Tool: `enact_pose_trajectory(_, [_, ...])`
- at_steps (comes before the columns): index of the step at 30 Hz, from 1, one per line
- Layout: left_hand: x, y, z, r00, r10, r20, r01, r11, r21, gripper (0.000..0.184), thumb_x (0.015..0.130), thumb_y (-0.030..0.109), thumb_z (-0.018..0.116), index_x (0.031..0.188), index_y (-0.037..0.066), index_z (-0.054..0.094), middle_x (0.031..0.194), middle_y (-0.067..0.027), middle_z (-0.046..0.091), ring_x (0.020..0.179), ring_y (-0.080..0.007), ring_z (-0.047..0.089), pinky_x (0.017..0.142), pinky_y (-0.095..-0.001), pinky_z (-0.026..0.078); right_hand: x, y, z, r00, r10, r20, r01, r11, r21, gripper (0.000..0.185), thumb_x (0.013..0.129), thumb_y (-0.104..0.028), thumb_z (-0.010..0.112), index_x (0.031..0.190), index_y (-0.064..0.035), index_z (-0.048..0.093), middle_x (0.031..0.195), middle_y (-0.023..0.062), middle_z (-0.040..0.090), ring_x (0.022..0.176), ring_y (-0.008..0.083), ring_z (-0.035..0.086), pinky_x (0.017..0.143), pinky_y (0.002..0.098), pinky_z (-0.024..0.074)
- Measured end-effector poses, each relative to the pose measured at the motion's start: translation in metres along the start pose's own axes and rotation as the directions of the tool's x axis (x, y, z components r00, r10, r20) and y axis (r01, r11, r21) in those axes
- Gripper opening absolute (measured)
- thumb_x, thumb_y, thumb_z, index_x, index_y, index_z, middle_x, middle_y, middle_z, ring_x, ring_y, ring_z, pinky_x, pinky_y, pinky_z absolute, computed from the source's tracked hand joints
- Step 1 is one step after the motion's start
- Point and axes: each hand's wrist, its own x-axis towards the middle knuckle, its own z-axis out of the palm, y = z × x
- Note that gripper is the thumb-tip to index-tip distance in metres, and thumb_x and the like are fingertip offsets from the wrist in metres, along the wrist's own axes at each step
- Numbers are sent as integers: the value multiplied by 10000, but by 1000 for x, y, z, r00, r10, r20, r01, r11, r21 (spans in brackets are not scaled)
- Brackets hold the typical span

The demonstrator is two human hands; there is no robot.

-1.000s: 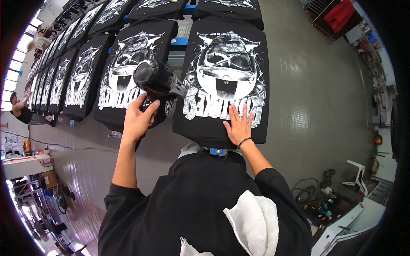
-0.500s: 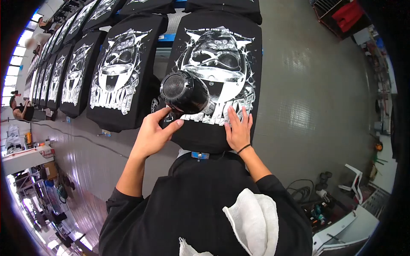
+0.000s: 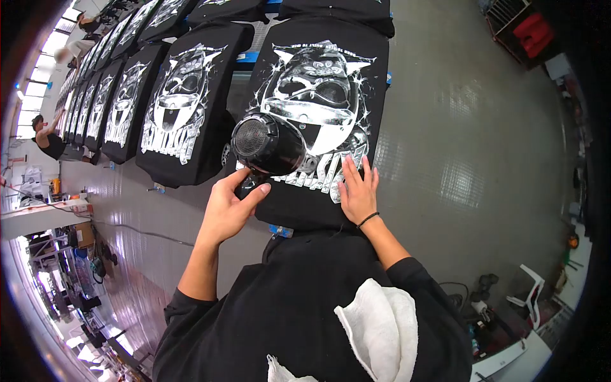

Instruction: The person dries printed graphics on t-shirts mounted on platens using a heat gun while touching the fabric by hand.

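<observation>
My left hand (image 3: 230, 207) is closed around the handle of a black hair dryer (image 3: 270, 145). The dryer's round mesh back faces up toward me, and its nozzle end is over the lower left of the print. Beneath it a black T-shirt (image 3: 299, 207) lies stretched flat on a board, printed in white and grey with a horned, masked figure. My right hand (image 3: 360, 194) rests on the print's lower right part, fingers stretched out and holding nothing. Whether the nozzle touches the cloth cannot be seen.
More printed black shirts (image 3: 181, 105) lie on boards in rows to the left and behind. A cable (image 3: 143, 230) runs across the left side. Another person (image 3: 49, 137) stands far left. A red cloth (image 3: 533, 33) hangs at the far right, and a white chair frame (image 3: 531, 293) stands lower right.
The view has turned slightly, so the shirts and floor appear shifted. My left hand and the dryer sit a little further left over the print. My right hand stays on the shirt.
</observation>
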Motion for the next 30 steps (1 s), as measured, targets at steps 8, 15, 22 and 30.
enact_pose_trajectory(8, [-2,12,18,999,-38,19,39,999,-17,327,895,193,725,1111,-42,653,628,28,553,518,-30,486,473,-216,381,-7,25,-3,997,70,-32,-69,997,20,560,972,-235,540,1480,-42,402,1611,103,286,1495,393,185,1172,584,149])
enact_pose_trajectory(15, [-11,12,17,995,-45,-94,46,999,7,271,902,162,707,1091,-27,655,632,42,547,528,-19,465,470,-210,359,-15,44,-5,984,157,-90,-153,987,45,591,989,-250,516,1510,-28,349,1618,112,270,1492,388,202,1174,576,157])
enact_pose_trajectory(22, [-3,21,29,999,-41,2,41,999,-1,279,903,173,715,1089,-27,656,628,45,543,521,-23,483,462,-209,366,-5,50,1,969,239,-56,-232,966,109,617,1009,-285,490,1534,-26,296,1620,113,264,1498,380,190,1184,560,149])
enact_pose_trajectory(30, [16,26,57,995,20,96,-25,998,50,336,897,215,723,1128,-20,661,573,22,537,481,-35,474,452,-233,371,-6,53,-11,970,228,-81,-223,973,63,574,1023,-295,462,1527,-51,332,1610,91,297,1496,389,189,1187,559,134])
